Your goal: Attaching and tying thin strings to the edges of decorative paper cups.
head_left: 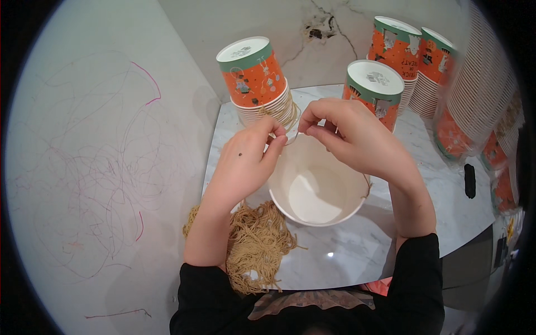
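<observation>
Rising at my far left, a pale wall (84,167) carries looping pink and dark scribbles. Next to it, on the marble-patterned tabletop (346,251), lies a loose heap of tan cords (257,243), partly under my left forearm. My left hand (240,159) has thumb and forefinger pressed together with no gap, pinching a thin cord (295,138). Just behind that hand stands a stack of upside-down orange paper buckets (254,75), more tan strands hanging against its right side. The cord I'm holding is at the far rim of a white-lined bucket (315,195), which sits mouth up between and below my forearms; another bit of cord shows at its right rim. My right hand (357,137) pinches the same cord, thumb and forefinger closed on it, near my left fingertips. Beyond it are more inverted stacks (377,84), then plastic-wrapped ones (474,89), and a small black object (469,181) near them.
</observation>
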Motion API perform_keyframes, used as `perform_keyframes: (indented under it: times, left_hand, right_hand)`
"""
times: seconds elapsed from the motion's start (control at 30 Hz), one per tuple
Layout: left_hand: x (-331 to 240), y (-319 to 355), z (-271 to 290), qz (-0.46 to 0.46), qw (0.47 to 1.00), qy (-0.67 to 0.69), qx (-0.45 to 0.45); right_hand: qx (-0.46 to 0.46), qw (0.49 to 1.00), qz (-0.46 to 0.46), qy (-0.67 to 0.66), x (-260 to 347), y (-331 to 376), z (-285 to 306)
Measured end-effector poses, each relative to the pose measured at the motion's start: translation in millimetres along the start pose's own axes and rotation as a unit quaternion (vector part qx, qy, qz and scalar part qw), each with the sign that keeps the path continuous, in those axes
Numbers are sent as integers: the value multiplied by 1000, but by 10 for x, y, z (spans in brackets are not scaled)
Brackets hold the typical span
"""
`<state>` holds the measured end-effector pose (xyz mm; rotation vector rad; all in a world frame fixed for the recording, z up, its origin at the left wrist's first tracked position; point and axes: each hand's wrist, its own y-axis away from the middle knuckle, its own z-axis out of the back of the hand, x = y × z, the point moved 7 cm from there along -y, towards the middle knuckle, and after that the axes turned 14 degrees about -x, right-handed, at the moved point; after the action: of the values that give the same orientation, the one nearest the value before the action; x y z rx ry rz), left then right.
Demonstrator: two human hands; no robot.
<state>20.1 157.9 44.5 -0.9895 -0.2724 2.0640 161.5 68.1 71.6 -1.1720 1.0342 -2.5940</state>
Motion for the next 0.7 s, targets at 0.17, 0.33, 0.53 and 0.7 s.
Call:
perform_keyframes:
  times: [0.17, 0.33, 0.53, 0.7]
  left_hand:
    - [32, -22, -63, 29, 993, 104, 54]
    - [79, -20, -137, 68, 972, 201, 96]
    - [74, -11, -149, 81, 964, 227, 113]
    - [0, 3, -134, 69, 960, 240, 125]
  right_hand:
    - [27, 999, -42, -11, -9, -13, -18]
    - [62, 991, -111, 38, -14, -20, 29]
    - [100, 990, -47, 84, -33, 22, -5]
    - [55, 997, -30, 51, -49, 10, 32]
